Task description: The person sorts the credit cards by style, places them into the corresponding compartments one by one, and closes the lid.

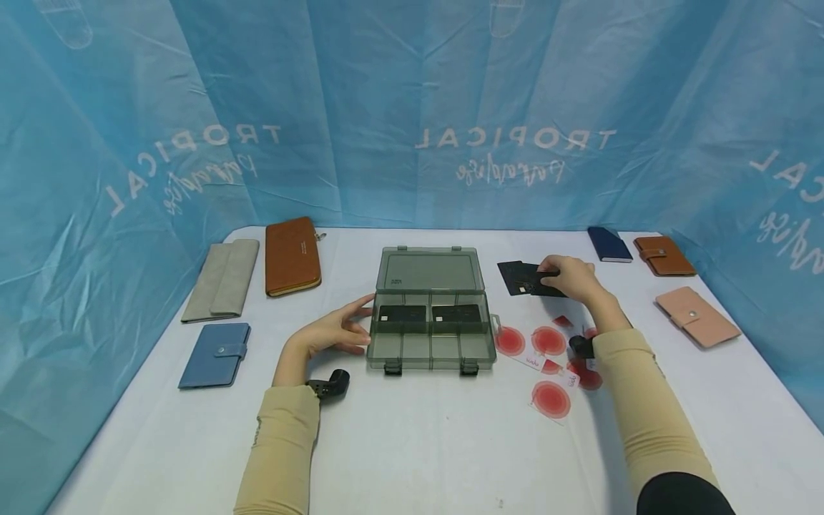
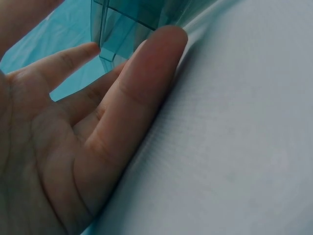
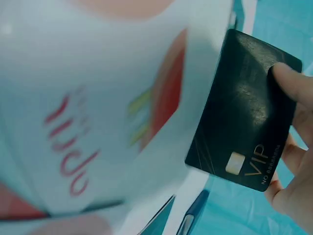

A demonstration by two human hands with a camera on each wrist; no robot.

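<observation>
My right hand (image 1: 576,277) pinches a black VIP card (image 3: 239,112) with a gold chip, the thumb lying on its face. In the head view that card overlaps other black cards (image 1: 511,277) on the table. A translucent grey-green compartment box (image 1: 430,354) stands in the middle with its lid (image 1: 429,270) raised back. Two back compartments hold black cards, one on the left (image 1: 403,315) and one on the right (image 1: 455,315). My left hand (image 1: 333,329) rests at the box's left side, fingers loosely extended, fingertips right at the wall.
Red-and-white cards (image 1: 550,399) lie scattered right of the box. On the left are a blue card holder (image 1: 212,356), a grey wallet (image 1: 222,279) and a brown zip wallet (image 1: 292,256). Far right sit a navy holder (image 1: 608,244), a brown wallet (image 1: 666,255) and a pink wallet (image 1: 698,317).
</observation>
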